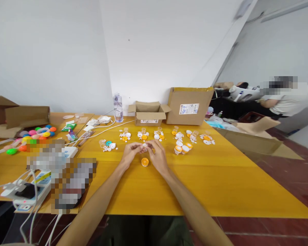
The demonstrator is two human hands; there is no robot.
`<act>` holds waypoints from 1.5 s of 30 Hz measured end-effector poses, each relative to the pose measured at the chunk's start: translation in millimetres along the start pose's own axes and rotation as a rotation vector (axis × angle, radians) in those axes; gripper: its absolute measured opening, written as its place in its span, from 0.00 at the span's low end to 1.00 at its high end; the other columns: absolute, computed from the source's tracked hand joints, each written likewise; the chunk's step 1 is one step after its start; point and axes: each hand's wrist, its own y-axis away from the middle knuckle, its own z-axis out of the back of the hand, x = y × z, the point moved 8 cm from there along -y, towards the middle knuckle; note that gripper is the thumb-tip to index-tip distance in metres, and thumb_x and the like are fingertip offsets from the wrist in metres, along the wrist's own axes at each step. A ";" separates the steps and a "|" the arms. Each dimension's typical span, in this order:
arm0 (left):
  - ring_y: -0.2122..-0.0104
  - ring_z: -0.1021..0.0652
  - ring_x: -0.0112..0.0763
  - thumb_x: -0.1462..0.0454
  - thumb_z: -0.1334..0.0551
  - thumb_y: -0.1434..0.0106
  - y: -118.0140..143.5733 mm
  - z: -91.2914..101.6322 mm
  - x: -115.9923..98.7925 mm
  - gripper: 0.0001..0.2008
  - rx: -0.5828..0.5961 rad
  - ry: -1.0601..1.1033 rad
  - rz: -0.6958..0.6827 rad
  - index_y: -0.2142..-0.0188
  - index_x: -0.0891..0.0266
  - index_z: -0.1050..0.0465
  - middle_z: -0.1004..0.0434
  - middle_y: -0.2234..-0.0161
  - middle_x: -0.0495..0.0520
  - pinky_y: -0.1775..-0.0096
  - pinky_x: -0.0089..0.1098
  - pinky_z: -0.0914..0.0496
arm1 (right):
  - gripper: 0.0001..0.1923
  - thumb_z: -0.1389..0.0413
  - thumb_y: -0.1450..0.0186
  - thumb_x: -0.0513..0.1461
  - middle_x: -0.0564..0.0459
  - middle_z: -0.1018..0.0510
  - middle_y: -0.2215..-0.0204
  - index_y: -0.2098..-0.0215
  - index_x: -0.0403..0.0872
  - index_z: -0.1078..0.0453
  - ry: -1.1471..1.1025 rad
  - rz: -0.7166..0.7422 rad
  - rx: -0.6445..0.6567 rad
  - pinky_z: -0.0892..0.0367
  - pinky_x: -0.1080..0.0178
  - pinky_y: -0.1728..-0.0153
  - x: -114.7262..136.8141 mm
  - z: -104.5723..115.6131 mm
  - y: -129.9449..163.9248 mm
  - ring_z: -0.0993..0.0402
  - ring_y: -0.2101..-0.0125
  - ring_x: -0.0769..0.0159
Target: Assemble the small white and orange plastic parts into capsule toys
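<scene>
My left hand (131,152) and my right hand (157,154) meet at the middle of the table. Their fingertips pinch a small white openwork plastic piece (145,146), partly hidden by the fingers. Just below them lies a round orange-and-white disc-shaped part (144,162). Beyond my fingers sits a little pile with an orange disc (144,137), white parts and a clear cup (143,130). Similar piles spread to both sides, one with a teal ring (108,143). To the right of my right hand, several orange- and white-topped pieces (182,148) stand grouped together.
An open small carton (149,114), a larger cardboard box (188,106) and a water bottle (118,107) stand along the wall. At left are a power strip (42,184) with trailing cables, a blurred-out device (73,184) and colourful plastic eggs (38,135). A person (284,99) sits at far right.
</scene>
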 end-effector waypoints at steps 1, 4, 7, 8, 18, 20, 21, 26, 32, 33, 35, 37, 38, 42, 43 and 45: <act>0.72 0.22 0.32 0.55 0.26 0.51 0.4 -0.4 0.1 0.13 0.000 0.004 0.005 0.71 0.62 0.19 0.18 0.74 0.52 0.63 0.32 0.28 | 0.08 0.48 0.32 0.36 0.52 0.24 0.67 0.63 0.51 0.26 0.017 0.011 -0.004 0.26 0.60 0.63 0.4 0.1 0.3 0.25 0.65 0.61; 0.73 0.22 0.31 0.55 0.26 0.51 1.5 -2.2 -0.8 0.13 0.008 0.019 0.015 0.72 0.62 0.19 0.19 0.75 0.51 0.63 0.32 0.28 | 0.08 0.48 0.32 0.36 0.52 0.24 0.66 0.63 0.52 0.27 0.062 0.032 -0.010 0.27 0.61 0.63 1.6 0.6 0.9 0.25 0.65 0.61; 0.73 0.23 0.31 0.55 0.26 0.51 1.9 -3.7 -1.5 0.12 0.019 0.026 0.019 0.73 0.61 0.19 0.19 0.75 0.51 0.64 0.31 0.28 | 0.08 0.48 0.31 0.36 0.51 0.23 0.66 0.62 0.52 0.27 0.092 0.041 -0.007 0.27 0.60 0.62 2.6 1.2 1.2 0.25 0.64 0.60; 0.73 0.23 0.31 0.55 0.26 0.51 1.8 -3.9 -1.2 0.12 0.023 0.025 0.020 0.73 0.61 0.19 0.18 0.75 0.51 0.64 0.31 0.28 | 0.08 0.49 0.31 0.36 0.51 0.23 0.66 0.62 0.52 0.27 0.098 0.046 -0.005 0.27 0.60 0.62 3.1 1.3 1.3 0.25 0.64 0.60; 0.73 0.22 0.31 0.54 0.26 0.50 0.6 -4.8 4.3 0.14 0.046 0.028 0.034 0.71 0.62 0.19 0.18 0.73 0.52 0.64 0.31 0.28 | 0.10 0.51 0.30 0.37 0.51 0.24 0.65 0.61 0.52 0.27 0.138 0.073 0.017 0.27 0.60 0.61 3.8 -0.9 2.6 0.25 0.64 0.60; 0.73 0.22 0.31 0.54 0.26 0.50 0.6 -5.3 3.2 0.14 0.049 0.033 0.034 0.71 0.62 0.20 0.18 0.73 0.53 0.64 0.31 0.28 | 0.10 0.51 0.30 0.37 0.51 0.24 0.65 0.61 0.52 0.27 0.128 0.065 0.011 0.27 0.60 0.62 3.0 -0.5 2.2 0.25 0.64 0.60; 0.73 0.22 0.31 0.54 0.26 0.50 0.7 -5.4 2.4 0.14 0.049 0.036 0.033 0.71 0.62 0.20 0.18 0.73 0.52 0.64 0.31 0.28 | 0.10 0.50 0.30 0.37 0.50 0.24 0.65 0.60 0.52 0.27 0.121 0.056 0.007 0.26 0.60 0.61 2.3 -0.1 1.8 0.25 0.63 0.60; 0.73 0.23 0.29 0.55 0.26 0.51 2.7 -7.3 -2.6 0.14 0.062 0.095 0.034 0.72 0.63 0.20 0.19 0.73 0.52 0.63 0.31 0.29 | 0.08 0.48 0.32 0.38 0.50 0.23 0.64 0.59 0.52 0.26 0.058 -0.008 -0.002 0.25 0.59 0.61 -3.8 1.3 -0.6 0.24 0.63 0.59; 0.73 0.24 0.28 0.55 0.25 0.52 4.4 -11.0 -5.0 0.14 0.077 0.108 0.040 0.71 0.62 0.20 0.20 0.73 0.51 0.64 0.30 0.29 | 0.09 0.48 0.32 0.38 0.50 0.20 0.64 0.59 0.52 0.25 0.022 -0.023 0.000 0.25 0.58 0.61 -8.0 0.7 0.0 0.22 0.64 0.60; 0.73 0.24 0.28 0.55 0.25 0.53 4.3 -11.5 -4.9 0.15 0.079 0.097 0.037 0.71 0.62 0.20 0.20 0.73 0.51 0.64 0.30 0.29 | 0.09 0.48 0.32 0.38 0.50 0.20 0.65 0.60 0.52 0.25 0.027 -0.024 -0.004 0.25 0.58 0.61 -8.0 0.9 0.3 0.22 0.64 0.60; 0.73 0.25 0.28 0.54 0.24 0.54 3.8 -12.2 -4.5 0.16 0.081 0.065 0.024 0.72 0.62 0.20 0.21 0.73 0.50 0.65 0.29 0.30 | 0.09 0.48 0.32 0.38 0.51 0.19 0.65 0.60 0.52 0.25 0.033 -0.026 -0.002 0.25 0.59 0.61 -7.6 0.8 0.7 0.22 0.65 0.60; 0.74 0.26 0.28 0.54 0.24 0.55 2.9 -12.3 -3.8 0.16 0.085 0.022 0.004 0.73 0.62 0.21 0.22 0.75 0.49 0.65 0.29 0.30 | 0.09 0.48 0.32 0.38 0.51 0.19 0.66 0.60 0.52 0.25 0.037 -0.028 0.010 0.25 0.59 0.61 -6.8 0.0 1.0 0.22 0.65 0.60; 0.74 0.26 0.28 0.53 0.24 0.54 2.3 -12.0 -3.4 0.16 0.086 0.000 -0.007 0.73 0.62 0.22 0.22 0.76 0.49 0.65 0.30 0.30 | 0.10 0.48 0.32 0.38 0.51 0.19 0.66 0.61 0.52 0.25 0.040 -0.030 0.017 0.25 0.59 0.61 -6.6 -0.5 1.0 0.22 0.65 0.60; 0.74 0.25 0.29 0.51 0.26 0.51 0.4 -11.1 -1.5 0.18 0.101 -0.063 -0.035 0.74 0.63 0.22 0.23 0.76 0.49 0.65 0.31 0.29 | 0.09 0.48 0.32 0.39 0.51 0.19 0.67 0.62 0.52 0.25 0.058 -0.053 0.041 0.25 0.60 0.61 -8.0 -1.4 0.5 0.22 0.65 0.60; 0.74 0.25 0.30 0.50 0.26 0.51 0.2 -11.1 -1.2 0.18 0.105 -0.070 -0.038 0.73 0.63 0.22 0.23 0.76 0.50 0.65 0.31 0.29 | 0.09 0.48 0.33 0.39 0.51 0.19 0.67 0.63 0.52 0.25 0.062 -0.058 0.046 0.25 0.60 0.61 -8.6 -1.5 0.3 0.22 0.65 0.60; 0.74 0.25 0.30 0.49 0.26 0.51 0.2 -11.1 -1.2 0.19 0.107 -0.074 -0.040 0.73 0.63 0.22 0.23 0.76 0.50 0.65 0.31 0.29 | 0.09 0.48 0.33 0.39 0.51 0.19 0.67 0.63 0.52 0.25 0.064 -0.061 0.051 0.25 0.59 0.61 -9.0 -1.6 0.0 0.22 0.65 0.60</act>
